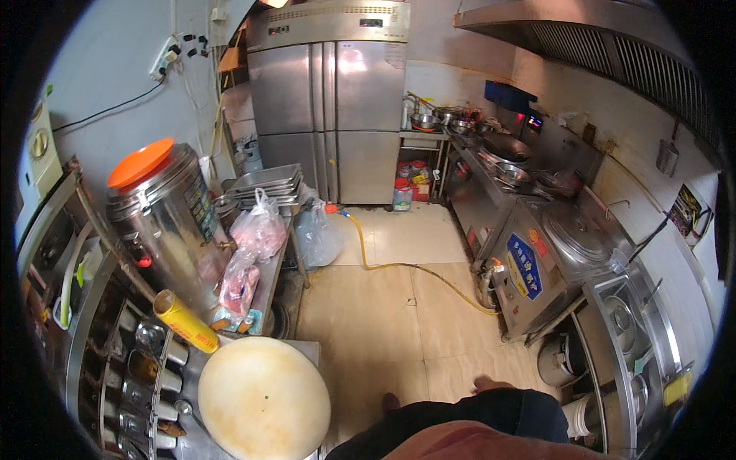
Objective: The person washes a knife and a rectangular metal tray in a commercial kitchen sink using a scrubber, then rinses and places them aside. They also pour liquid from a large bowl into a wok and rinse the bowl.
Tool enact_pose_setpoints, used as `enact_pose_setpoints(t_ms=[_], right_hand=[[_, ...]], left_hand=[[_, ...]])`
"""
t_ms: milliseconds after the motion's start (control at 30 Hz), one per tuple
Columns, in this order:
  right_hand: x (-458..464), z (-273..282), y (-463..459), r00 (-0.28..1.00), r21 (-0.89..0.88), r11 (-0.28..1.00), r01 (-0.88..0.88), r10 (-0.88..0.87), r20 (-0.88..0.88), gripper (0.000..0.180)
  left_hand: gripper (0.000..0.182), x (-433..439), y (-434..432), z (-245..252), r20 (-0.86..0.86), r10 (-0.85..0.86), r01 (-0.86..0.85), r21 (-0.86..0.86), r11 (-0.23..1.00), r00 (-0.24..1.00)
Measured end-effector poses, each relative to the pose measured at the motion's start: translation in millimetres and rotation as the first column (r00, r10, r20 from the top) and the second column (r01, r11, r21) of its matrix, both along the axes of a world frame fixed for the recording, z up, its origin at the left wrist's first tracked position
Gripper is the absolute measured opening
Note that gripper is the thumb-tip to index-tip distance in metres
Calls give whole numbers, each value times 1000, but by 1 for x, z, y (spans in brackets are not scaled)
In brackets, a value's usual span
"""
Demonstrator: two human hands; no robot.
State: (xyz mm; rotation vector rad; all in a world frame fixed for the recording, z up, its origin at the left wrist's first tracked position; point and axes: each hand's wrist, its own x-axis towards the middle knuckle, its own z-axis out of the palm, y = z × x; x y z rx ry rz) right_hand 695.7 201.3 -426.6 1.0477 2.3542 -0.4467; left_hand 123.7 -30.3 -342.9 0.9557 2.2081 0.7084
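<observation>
Neither my left hand nor my right hand can be made out. Past the edge of my dark shorts [494, 411] a small blurred part of a limb [491, 383] shows, which looks like a foot. Before me at the lower left, a large round pale chopping board [264, 397] lies on a steel counter, with a small green scrap on its surface. A yellow cardboard roll [185, 322] rests slantwise by the board's upper left edge. Beyond it, clear plastic bags of pink meat [238, 287] lie on a steel table [270, 293].
A steel drum [167, 230] carries an orange lid [141, 164]. Stacked trays [264, 184] stand behind the bags. A yellow hose [402, 264] crosses the tiled floor. A steel refrigerator [328, 115] stands ahead; a stove with pans [512, 172] and a sink counter [627, 368] line the right.
</observation>
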Motion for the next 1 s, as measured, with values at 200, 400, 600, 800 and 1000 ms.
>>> enact_pose_setpoints(t_ms=[200, 400, 600, 800, 1000], right_hand=[[86, -31, -40, 982, -249, 955, 161, -129, 140, 34], [78, -70, 23, 983, -197, 967, 160, -138, 122, 28], [101, -78, 107, 951, 120, 948, 294, -303, 58, 27], [189, -151, 104, 232, -427, 301, 853, -951, -206, 13], [197, -128, 20, -747, -395, -743, 540, -639, 181, 25]], left_hand=[[27, 27, 64, 8, -7, -82, 82, -34, 996, 997], [27, 61, 171, 11, -48, -180, 176, -82, 981, 982], [28, 91, 251, 9, -71, -303, 290, -152, 945, 950], [29, 98, 283, -21, 26, -385, 379, -259, 889, 922], [30, 81, 285, -68, 71, -597, 553, -477, 683, 799]])
